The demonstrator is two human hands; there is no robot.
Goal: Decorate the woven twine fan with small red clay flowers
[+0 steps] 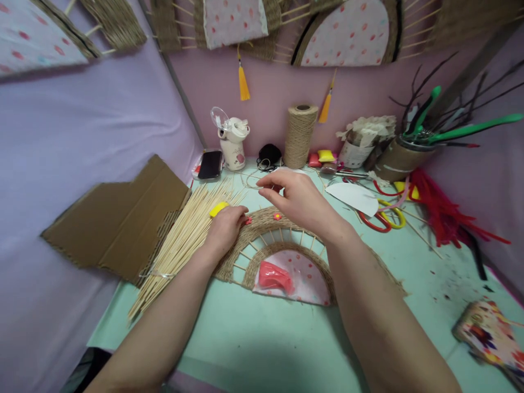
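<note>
A half-round woven fan (270, 240) of jute and sticks lies flat on the mint table (254, 338), with a pink spotted centre and a red lump (275, 275) on it. My left hand (226, 225) rests on the fan's left rim, fingers curled around a yellow lump (218, 209), beside a small red flower (248, 220). My right hand (297, 199) hovers over the fan's top, thumb and forefinger pinched at a thin strand too fine to name. A second small flower (277, 216) sits on the rim under it.
A bundle of bamboo sticks (184, 240) and a cardboard sheet (118, 218) lie left. At the back stand a phone (210, 164), a white device (233, 143), a jute spool (300, 135) and a tool cup (399, 158). Scissors (382, 218) and red strips (444, 215) lie right.
</note>
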